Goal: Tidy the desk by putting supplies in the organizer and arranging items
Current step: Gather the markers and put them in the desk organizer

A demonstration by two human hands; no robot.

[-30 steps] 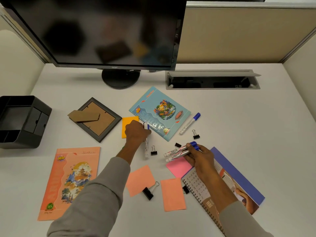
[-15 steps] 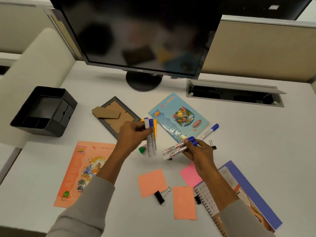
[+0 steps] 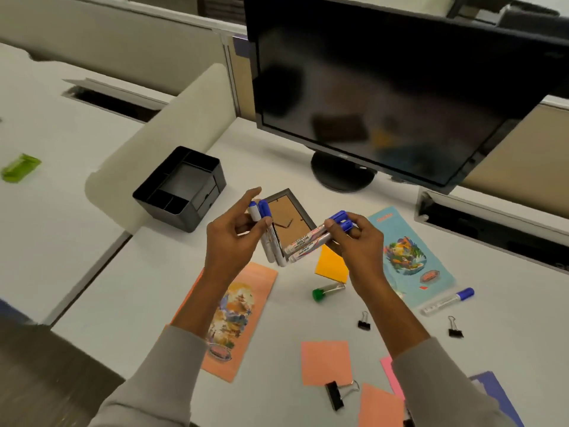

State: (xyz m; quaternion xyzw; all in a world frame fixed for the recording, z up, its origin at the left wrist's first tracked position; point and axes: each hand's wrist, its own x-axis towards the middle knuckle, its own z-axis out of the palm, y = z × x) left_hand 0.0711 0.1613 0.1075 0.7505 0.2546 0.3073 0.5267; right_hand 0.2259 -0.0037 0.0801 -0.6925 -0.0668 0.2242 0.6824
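Left grip (image 3: pixel 231 241) clasps two blue-capped silver markers (image 3: pixel 272 241), right grip (image 3: pixel 360 245) pinches another blue-capped pair (image 3: pixel 308 240), ends nearly meeting above the white table (image 3: pixel 138 288). Bunching them, I reckon, for one drop into the black plastic organizer (image 3: pixel 207 197) just beyond.

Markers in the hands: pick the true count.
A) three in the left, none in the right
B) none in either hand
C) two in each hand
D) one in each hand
C: the left hand grips a pair of markers, the right hand a second pair, with two blue caps showing in each.
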